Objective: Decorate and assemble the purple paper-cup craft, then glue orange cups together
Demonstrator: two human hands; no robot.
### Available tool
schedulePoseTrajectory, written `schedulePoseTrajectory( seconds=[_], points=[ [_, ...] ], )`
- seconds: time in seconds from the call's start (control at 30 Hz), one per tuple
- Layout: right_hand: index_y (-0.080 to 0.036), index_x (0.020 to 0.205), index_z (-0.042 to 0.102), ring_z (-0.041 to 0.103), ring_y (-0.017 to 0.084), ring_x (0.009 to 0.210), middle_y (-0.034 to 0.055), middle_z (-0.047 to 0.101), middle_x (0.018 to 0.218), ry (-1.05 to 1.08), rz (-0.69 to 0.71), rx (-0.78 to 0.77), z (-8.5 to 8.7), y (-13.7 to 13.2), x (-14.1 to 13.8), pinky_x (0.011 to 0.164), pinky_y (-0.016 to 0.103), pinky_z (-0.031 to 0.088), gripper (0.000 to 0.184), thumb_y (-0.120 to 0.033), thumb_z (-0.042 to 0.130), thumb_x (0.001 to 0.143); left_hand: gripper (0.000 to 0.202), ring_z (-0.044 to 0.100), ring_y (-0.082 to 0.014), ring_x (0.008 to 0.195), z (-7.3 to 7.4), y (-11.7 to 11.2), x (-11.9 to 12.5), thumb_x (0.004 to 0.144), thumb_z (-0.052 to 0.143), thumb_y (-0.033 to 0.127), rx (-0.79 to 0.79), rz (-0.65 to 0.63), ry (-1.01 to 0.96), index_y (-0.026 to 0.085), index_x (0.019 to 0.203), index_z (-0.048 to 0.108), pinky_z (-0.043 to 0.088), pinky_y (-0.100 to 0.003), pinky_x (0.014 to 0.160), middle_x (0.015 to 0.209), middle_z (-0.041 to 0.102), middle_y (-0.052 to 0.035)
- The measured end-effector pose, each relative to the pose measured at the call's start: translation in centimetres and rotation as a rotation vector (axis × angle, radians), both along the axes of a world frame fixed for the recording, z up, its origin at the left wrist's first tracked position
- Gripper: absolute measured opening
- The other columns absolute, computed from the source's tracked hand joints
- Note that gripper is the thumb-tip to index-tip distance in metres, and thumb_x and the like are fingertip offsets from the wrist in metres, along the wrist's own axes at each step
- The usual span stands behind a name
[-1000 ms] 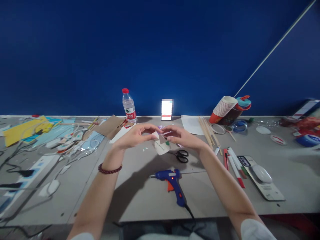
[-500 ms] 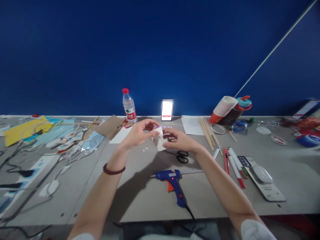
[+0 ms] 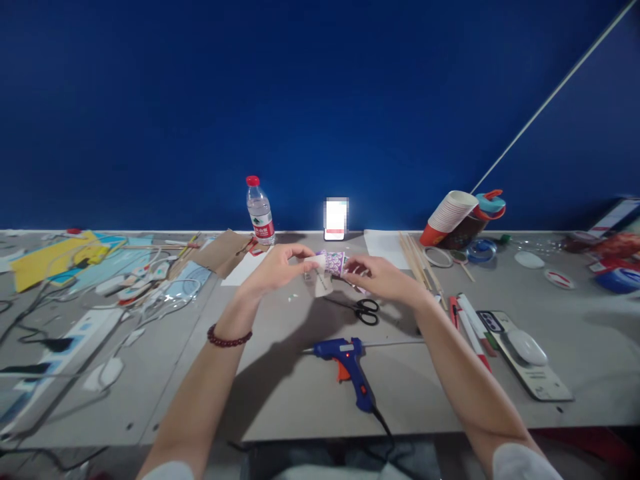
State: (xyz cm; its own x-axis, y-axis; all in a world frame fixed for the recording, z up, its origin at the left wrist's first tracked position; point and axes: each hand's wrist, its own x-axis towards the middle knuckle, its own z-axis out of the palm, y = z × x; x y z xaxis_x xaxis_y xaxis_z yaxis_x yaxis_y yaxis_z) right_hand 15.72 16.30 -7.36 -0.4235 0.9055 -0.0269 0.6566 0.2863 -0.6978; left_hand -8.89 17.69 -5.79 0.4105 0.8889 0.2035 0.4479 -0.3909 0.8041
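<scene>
Between my hands, above the table, is a purple-and-white patterned paper piece (image 3: 335, 263), curved like a small cup. A plain white paper flap (image 3: 323, 285) hangs from its left side. My left hand (image 3: 285, 268) pinches the white part between thumb and fingers. At the right end of the patterned piece, my right hand (image 3: 377, 277) has its bent fingers on the edge; the thumb side is partly blurred. Black-handled scissors (image 3: 367, 312) lie just below my right hand. Nearer me rests a blue glue gun (image 3: 345, 357) with an orange trigger and a lit red light.
A water bottle (image 3: 261, 213) and a lit phone (image 3: 335, 221) stand by the blue wall. Stacked paper cups (image 3: 450, 217), wooden sticks (image 3: 417, 263), markers (image 3: 473, 327) and a white mouse (image 3: 525, 348) on another phone lie right. Cables and a power strip (image 3: 65, 367) lie left.
My right hand has moved right, off the white flap and to the end of the patterned piece. The paper has turned, showing more of its purple side.
</scene>
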Motion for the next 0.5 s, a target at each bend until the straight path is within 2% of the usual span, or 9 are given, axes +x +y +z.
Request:
schedulePoseTrajectory(
  seconds=[0.13, 0.3, 0.5],
  points=[
    [-0.022, 0.086, 0.062, 0.061, 0.022, 0.077, 0.0056, 0.068, 0.089, -0.230, 0.007, 0.003, -1.4, -1.1, 1.3, 0.065, 0.032, 0.043, 0.018, -0.038, 0.053, 0.086, 0.022, 0.063, -0.0178, 0.081, 0.1, 0.0, 0.0, 0.080, 0.065, 0.040, -0.025, 0.008, 0.003, 0.020, 0.086, 0.070, 0.050, -0.027, 0.069, 0.087, 0.071, -0.0036],
    [-0.022, 0.089, 0.062, 0.060, 0.024, 0.079, 0.0067, 0.066, 0.089, -0.388, -0.041, 0.027, -4.5, -2.6, 2.2, 0.062, 0.030, 0.036, 0.014, -0.031, 0.057, 0.080, 0.024, 0.065, -0.0163, 0.078, 0.3, -0.1, 0.1, 0.079, 0.066, 0.042, -0.083, -0.014, -0.090, 0.019, 0.084, 0.070, 0.051, -0.027, 0.069, 0.085, 0.071, -0.0045],
    [-0.021, 0.088, 0.062, 0.061, 0.025, 0.087, 0.0077, 0.068, 0.094, -0.396, -0.076, 0.028, -7.1, -3.0, 2.7, 0.064, 0.028, 0.034, 0.013, -0.028, 0.060, 0.078, 0.022, 0.064, -0.0142, 0.071, 0.3, -0.1, 0.1, 0.077, 0.069, 0.039, -0.173, -0.008, -0.211, 0.017, 0.082, 0.069, 0.052, -0.025, 0.064, 0.080, 0.071, -0.0052]
  ],
)
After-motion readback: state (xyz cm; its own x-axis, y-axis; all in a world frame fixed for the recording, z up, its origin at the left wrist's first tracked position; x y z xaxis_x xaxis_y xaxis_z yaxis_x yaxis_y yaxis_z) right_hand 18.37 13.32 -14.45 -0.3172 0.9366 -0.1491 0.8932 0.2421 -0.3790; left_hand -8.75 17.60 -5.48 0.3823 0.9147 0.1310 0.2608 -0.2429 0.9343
